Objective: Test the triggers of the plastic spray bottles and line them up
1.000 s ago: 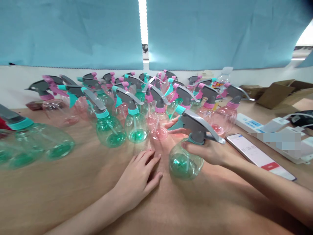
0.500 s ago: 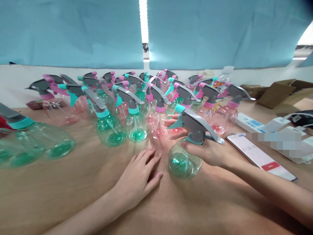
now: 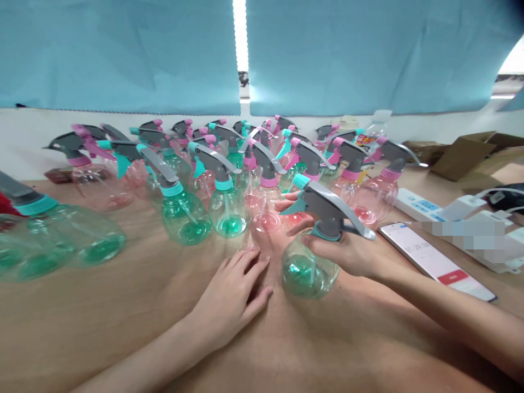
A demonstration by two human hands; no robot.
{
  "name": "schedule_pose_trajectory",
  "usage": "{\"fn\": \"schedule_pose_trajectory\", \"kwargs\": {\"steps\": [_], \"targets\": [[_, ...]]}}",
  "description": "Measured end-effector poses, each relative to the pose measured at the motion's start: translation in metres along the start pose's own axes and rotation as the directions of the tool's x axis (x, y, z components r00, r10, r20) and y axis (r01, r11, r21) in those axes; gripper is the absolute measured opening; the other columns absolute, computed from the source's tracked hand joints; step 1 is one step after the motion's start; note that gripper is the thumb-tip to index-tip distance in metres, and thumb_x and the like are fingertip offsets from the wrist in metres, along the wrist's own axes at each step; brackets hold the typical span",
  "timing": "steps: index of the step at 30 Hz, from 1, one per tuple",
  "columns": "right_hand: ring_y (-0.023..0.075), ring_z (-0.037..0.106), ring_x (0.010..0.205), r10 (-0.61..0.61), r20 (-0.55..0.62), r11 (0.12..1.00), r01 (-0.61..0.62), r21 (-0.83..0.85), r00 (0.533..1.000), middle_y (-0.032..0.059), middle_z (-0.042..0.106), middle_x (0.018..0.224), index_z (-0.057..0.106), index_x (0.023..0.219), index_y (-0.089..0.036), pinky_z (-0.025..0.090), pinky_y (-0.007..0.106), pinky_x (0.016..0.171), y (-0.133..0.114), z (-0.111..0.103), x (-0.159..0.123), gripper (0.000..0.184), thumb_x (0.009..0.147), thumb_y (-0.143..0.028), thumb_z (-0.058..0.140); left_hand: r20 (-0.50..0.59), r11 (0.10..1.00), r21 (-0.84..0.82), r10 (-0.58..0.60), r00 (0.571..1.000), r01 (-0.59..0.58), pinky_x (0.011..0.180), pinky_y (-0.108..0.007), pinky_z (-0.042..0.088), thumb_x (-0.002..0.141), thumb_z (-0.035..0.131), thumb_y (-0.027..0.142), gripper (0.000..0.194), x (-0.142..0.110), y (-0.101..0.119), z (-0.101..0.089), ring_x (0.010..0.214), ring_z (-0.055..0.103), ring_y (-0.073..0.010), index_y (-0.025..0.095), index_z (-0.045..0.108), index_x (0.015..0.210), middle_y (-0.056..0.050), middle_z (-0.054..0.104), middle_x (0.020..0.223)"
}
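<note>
A clear green spray bottle (image 3: 305, 273) with a grey and turquoise trigger head stands slightly tilted in front of me. My right hand (image 3: 356, 254) grips it around the neck, thumb on the near side and fingers reaching behind, partly hidden by the bottle. Palm down on the wooden table (image 3: 135, 322), my left hand (image 3: 235, 295) lies with its fingers stretched out and holds nothing. Just beyond it are a green spray bottle (image 3: 227, 215), another green spray bottle (image 3: 186, 218) and a pink spray bottle (image 3: 266, 210).
Several more pink and green spray bottles crowd the back. More green bottles (image 3: 98, 240) overlap at the left edge. On the right are a phone (image 3: 434, 262), a white power strip (image 3: 421, 204) with plugs and a cardboard box (image 3: 462, 158). A blue curtain (image 3: 123, 54) hangs behind.
Almost nothing differs. A finger of my right hand behind the bottle has shifted very slightly; the bottle and my left hand stay where they were.
</note>
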State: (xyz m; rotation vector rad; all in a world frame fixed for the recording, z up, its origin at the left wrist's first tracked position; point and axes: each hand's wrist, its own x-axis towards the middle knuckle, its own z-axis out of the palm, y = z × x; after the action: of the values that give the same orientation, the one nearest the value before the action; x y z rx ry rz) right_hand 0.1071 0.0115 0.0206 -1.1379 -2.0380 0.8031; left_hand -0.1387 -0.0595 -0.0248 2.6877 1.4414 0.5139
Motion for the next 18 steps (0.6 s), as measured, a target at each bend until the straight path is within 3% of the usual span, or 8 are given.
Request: {"fn": "schedule_pose_trajectory", "kwargs": {"steps": [11, 18], "targets": [[0.0256, 0.066, 0.078, 0.022, 0.011, 0.999, -0.022, -0.025, 1.0, 0.0003, 0.067, 0.081, 0.066, 0.097, -0.034, 0.053, 0.038, 0.064, -0.011, 0.0, 0.003, 0.023, 0.075, -0.026, 0.065, 0.009, 1.0, -0.009, -0.006, 1.0, 0.006, 0.098, -0.049, 0.041, 0.096, 0.046, 0.035, 0.039, 0.0, 0.0, -0.001, 0.124, 0.045, -0.0314, 0.017, 0.05, 0.13, -0.015, 0.051, 0.134], [0.0254, 0.065, 0.078, 0.027, 0.003, 0.999, -0.027, -0.034, 1.0, -0.0002, 0.066, 0.08, 0.066, 0.098, -0.035, 0.053, 0.038, 0.065, 0.003, -0.002, -0.001, 0.022, 0.077, -0.029, 0.066, -0.001, 1.0, 0.0, -0.002, 1.0, 0.002, 0.098, -0.048, 0.041, 0.096, 0.046, 0.035, 0.039, 0.0, -0.001, 0.001, 0.124, 0.045, -0.0309, 0.017, 0.051, 0.129, -0.014, 0.051, 0.133]]}}
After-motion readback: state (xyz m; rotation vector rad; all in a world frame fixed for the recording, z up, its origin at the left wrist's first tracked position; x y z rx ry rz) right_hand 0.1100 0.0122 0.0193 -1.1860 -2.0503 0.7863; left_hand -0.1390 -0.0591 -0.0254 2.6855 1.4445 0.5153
